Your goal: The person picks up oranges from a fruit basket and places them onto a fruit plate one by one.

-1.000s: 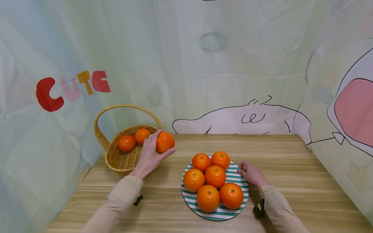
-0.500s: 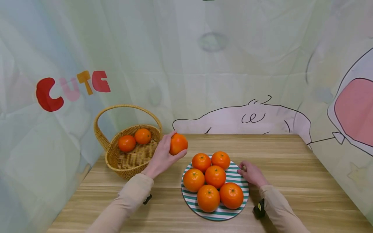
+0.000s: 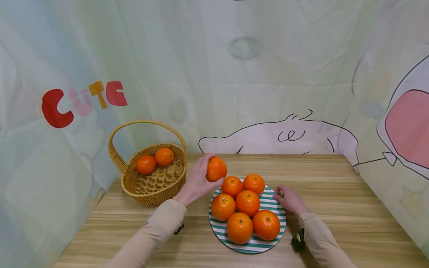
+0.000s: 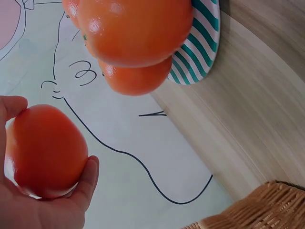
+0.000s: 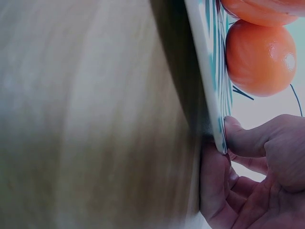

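Note:
My left hand grips an orange in the air, just beyond the back left rim of a striped plate. In the left wrist view thumb and fingers wrap this orange from its sides. Several oranges rest on the green-and-white plate, leaving its right part bare. At the plate's right rim, my right hand pinches the edge. The right wrist view has the thumb on top of the plate and curled fingers beneath.
A wicker basket with a tall arched handle stands on the left of the wooden table, two oranges inside it. A printed curtain hangs close behind the table and along both sides.
Carrying the orange, my left hand has moved right from above the basket's right side to near the plate. My right hand has stayed at the plate's rim.

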A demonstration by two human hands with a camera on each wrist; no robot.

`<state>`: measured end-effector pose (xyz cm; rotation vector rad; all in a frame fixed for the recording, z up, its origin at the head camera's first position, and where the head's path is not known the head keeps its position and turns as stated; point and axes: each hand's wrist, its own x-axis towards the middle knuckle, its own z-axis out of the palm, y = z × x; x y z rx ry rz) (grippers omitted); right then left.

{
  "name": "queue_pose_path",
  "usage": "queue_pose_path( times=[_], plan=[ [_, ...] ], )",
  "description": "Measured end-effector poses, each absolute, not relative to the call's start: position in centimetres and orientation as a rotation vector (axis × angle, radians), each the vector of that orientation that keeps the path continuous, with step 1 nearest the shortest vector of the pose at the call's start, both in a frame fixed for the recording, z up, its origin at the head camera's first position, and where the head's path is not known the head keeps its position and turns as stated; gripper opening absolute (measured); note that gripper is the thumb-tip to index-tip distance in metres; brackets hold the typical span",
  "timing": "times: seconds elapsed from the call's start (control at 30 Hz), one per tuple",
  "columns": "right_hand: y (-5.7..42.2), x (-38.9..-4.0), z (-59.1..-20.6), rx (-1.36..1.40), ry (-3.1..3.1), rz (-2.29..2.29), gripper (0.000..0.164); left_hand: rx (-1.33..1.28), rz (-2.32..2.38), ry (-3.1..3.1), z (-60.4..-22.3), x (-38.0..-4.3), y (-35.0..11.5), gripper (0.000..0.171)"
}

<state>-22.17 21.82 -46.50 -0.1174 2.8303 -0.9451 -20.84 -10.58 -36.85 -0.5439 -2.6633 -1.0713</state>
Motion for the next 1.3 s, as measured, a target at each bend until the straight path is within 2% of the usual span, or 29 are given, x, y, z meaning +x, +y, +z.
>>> queue_pose_path(
  times=[1.3],
  plan=[
    [21.7,-22.2,-46.3,-0.074,2.799,-0.941,0.013,-0.695,-0.966,-2.903,-35.7,-20.5,-4.3,0.071]
  ],
)
